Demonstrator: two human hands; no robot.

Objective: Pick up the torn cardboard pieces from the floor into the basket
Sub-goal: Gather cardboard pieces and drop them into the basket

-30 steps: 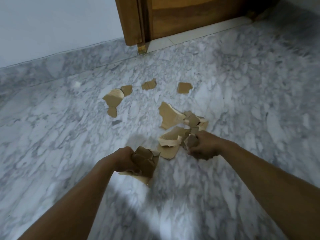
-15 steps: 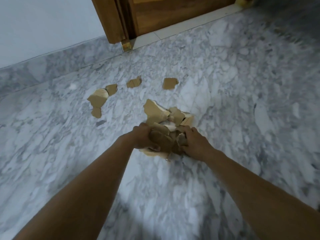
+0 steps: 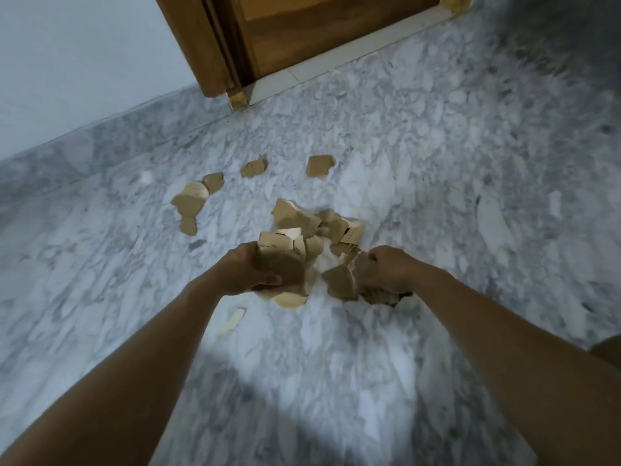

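Fingers of left hand (image 3: 247, 274) are curled round a stack of cardboard pieces (image 3: 285, 264); right hand (image 3: 386, 274) is clamped on a second bunch (image 3: 341, 280), likely gathered for one carry. Scattered pieces (image 3: 190, 203) remain far-left on the floor (image 3: 437, 196). Basket not in view.

I look down on grey-veined white marble floor (image 3: 437, 169) running up to a wooden door (image 3: 319, 31). A pale threshold strip (image 3: 336, 63) lies under the door; left of the door, a plain wall (image 3: 84, 62) over marble skirting (image 3: 100, 136). At the door's lower left corner, perhaps a brass fitting (image 3: 238, 97).
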